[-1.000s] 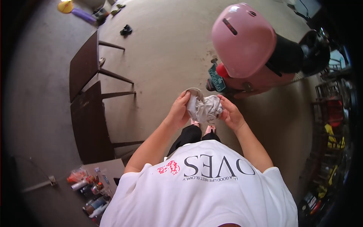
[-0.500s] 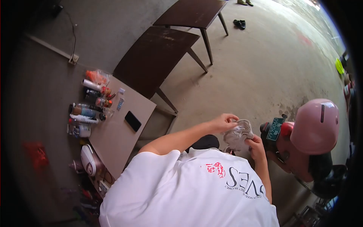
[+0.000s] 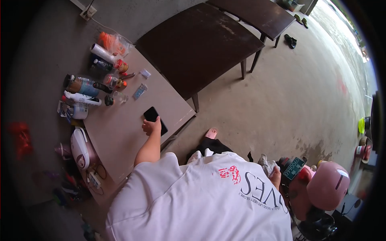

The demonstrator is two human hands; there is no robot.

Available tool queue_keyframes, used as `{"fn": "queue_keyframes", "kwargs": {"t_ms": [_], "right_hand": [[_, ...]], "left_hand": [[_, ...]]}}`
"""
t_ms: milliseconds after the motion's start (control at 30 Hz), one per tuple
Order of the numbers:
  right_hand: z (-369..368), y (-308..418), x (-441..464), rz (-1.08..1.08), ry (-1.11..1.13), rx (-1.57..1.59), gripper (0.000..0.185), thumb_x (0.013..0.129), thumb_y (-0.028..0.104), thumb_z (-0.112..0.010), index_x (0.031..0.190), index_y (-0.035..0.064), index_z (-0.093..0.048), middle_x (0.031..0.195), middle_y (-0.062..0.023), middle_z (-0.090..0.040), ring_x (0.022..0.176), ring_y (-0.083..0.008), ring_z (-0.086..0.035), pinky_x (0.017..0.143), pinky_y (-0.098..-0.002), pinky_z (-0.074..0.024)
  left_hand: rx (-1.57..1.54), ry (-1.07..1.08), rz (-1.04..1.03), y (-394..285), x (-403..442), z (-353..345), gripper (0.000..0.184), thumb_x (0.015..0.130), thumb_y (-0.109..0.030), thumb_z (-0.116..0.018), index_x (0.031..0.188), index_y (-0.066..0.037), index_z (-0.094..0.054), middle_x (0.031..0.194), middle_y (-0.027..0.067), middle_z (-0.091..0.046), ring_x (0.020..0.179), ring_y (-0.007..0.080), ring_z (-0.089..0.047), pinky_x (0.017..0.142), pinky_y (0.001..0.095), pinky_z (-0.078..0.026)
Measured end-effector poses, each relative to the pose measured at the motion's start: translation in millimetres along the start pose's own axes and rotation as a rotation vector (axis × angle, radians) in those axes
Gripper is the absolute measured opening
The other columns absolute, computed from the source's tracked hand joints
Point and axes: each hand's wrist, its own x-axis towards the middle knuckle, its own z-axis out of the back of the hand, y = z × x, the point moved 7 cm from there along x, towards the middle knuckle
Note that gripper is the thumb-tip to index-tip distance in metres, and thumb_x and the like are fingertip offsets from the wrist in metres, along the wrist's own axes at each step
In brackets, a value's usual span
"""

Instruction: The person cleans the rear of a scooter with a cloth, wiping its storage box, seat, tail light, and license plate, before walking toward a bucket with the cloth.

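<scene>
On the beige table (image 3: 120, 132), a black smartphone (image 3: 151, 114) lies near the right edge. My left hand (image 3: 151, 127) grips the near side of it, fingers curled at its edge. Low on my right side, my right hand (image 3: 276, 176) is closed on a crumpled greyish-white cloth (image 3: 264, 164), which hangs beside the scooter. Part of that hand is hidden by my white shirt. Farther up the table, a blister pack of pills (image 3: 140, 91) and a small white packet (image 3: 145, 73) lie past the phone.
Bottles and jars (image 3: 86, 86) line the table's left side, with a pink-white appliance (image 3: 82, 148) nearer me. Dark brown tables (image 3: 197, 44) adjoin the far end. A pink scooter (image 3: 327, 184) with a green plate (image 3: 294, 168) stands at right. Black shoes (image 3: 290, 41) lie on the floor.
My left hand has let go of the cloth and moved left onto the smartphone. The cloth stays in my right hand, now lower. The view has turned toward the table.
</scene>
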Motion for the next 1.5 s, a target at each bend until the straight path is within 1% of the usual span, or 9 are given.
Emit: {"fn": "queue_keyframes", "kwargs": {"t_ms": [267, 400, 567, 733, 1000, 1167, 1300, 1367, 1500], "right_hand": [[-144.5, -16.1, 42.1, 0.125, -0.128, -0.252, 0.026, 0.086, 0.013, -0.055, 0.109, 0.0008, -0.057, 0.101, -0.0111, -0.064, 0.092, -0.0273, -0.063, 0.084, -0.0415, -0.0506], [-165.2, -22.4, 40.7, 0.128, -0.250, -0.345, 0.023, 0.084, 0.015, -0.060, 0.103, 0.0028, -0.058, 0.093, -0.0080, -0.062, 0.086, -0.0245, -0.062, 0.076, -0.0417, -0.0517], [-140.7, -20.1, 60.7, 0.280, -0.393, -0.304, 0.019, 0.082, 0.007, -0.060, 0.099, -0.0005, -0.061, 0.093, -0.0112, -0.064, 0.081, -0.0252, -0.063, 0.074, -0.0409, -0.0514], [-125.5, -18.4, 54.6, 0.291, -0.445, -0.162, 0.020, 0.083, 0.005, -0.060, 0.101, -0.0036, -0.061, 0.096, -0.0131, -0.064, 0.086, -0.0265, -0.063, 0.076, -0.0401, -0.0512], [-104.7, -0.5, 32.1, 0.334, -0.536, -0.146, 0.019, 0.082, 0.005, -0.060, 0.099, -0.0020, -0.061, 0.092, -0.0125, -0.063, 0.083, -0.0259, -0.063, 0.077, -0.0409, -0.0512], [-104.5, 25.4, 22.0, 0.410, -0.325, -0.108, 0.016, 0.082, 0.007, -0.060, 0.097, 0.0012, -0.063, 0.090, -0.0067, -0.065, 0.078, -0.0183, -0.061, 0.074, -0.0322, -0.0485], [-93.3, 56.4, -18.6, 0.408, -0.292, -0.123, 0.018, 0.085, 0.009, -0.060, 0.102, 0.0028, -0.062, 0.093, -0.0059, -0.065, 0.081, -0.0166, -0.062, 0.073, -0.0320, -0.0500], [-75.6, 75.6, -46.2, 0.459, -0.233, -0.146, 0.017, 0.087, 0.011, -0.059, 0.102, 0.0028, -0.061, 0.091, -0.0043, -0.064, 0.080, -0.0153, -0.061, 0.070, -0.0309, -0.0503], [-1.0, 105.2, -113.9, 0.505, -0.282, -0.090, 0.017, 0.092, 0.013, -0.054, 0.104, 0.0035, -0.060, 0.090, -0.0006, -0.061, 0.081, -0.0100, -0.058, 0.070, -0.0269, -0.0479]], "left_hand": [[0.020, 0.157, -0.061, 4.4, 31.7, -42.6, 0.062, 0.067, -0.033, -0.072, 0.113, -0.007, -0.041, 0.118, 0.0189, -0.046, 0.114, 0.0362, -0.045, 0.091, 0.0498, -0.043], [-0.061, 0.029, -0.303, 16.1, 56.8, -73.3, 0.069, 0.061, -0.034, -0.077, 0.108, 0.005, -0.046, 0.105, 0.0220, -0.050, 0.103, 0.0383, -0.049, 0.090, 0.0488, -0.041], [-0.014, 0.065, -0.347, 26.0, 95.1, -119.9, 0.068, 0.062, -0.030, -0.079, 0.109, 0.005, -0.044, 0.106, 0.0226, -0.054, 0.100, 0.0393, -0.054, 0.089, 0.0478, -0.044], [-0.224, 0.053, -0.511, -116.1, 68.7, -161.3, 0.069, 0.062, -0.030, -0.078, 0.111, 0.004, -0.043, 0.109, 0.0225, -0.052, 0.102, 0.0392, -0.053, 0.090, 0.0474, -0.043], [-0.266, -0.146, -0.650, -73.7, 75.0, -94.2, 0.071, 0.063, -0.030, -0.077, 0.115, 0.003, -0.041, 0.115, 0.0225, -0.050, 0.106, 0.0388, -0.051, 0.092, 0.0466, -0.042], [-0.298, -0.258, -0.741, -51.4, 35.1, -50.3, 0.072, 0.064, -0.030, -0.077, 0.117, 0.002, -0.040, 0.118, 0.0224, -0.049, 0.108, 0.0386, -0.050, 0.093, 0.0461, -0.041], [-0.351, 0.080, -0.681, -169.8, -122.5, -10.5, 0.065, 0.073, -0.029, -0.073, 0.128, -0.014, -0.041, 0.127, 0.0176, -0.043, 0.114, 0.0364, -0.044, 0.094, 0.0491, -0.037], [-0.527, 0.063, -1.068, -217.7, -200.4, -5.3, 0.055, 0.082, -0.031, -0.068, 0.126, -0.007, -0.046, 0.127, 0.0178, -0.041, 0.115, 0.0329, -0.045, 0.096, 0.0435, -0.039], [-1.162, 0.946, -1.139, -252.4, -446.8, 121.2, 0.050, 0.097, -0.033, -0.047, 0.134, 0.000, -0.039, 0.140, 0.0154, -0.036, 0.131, 0.0240, -0.035, 0.108, 0.0342, -0.026]]}}
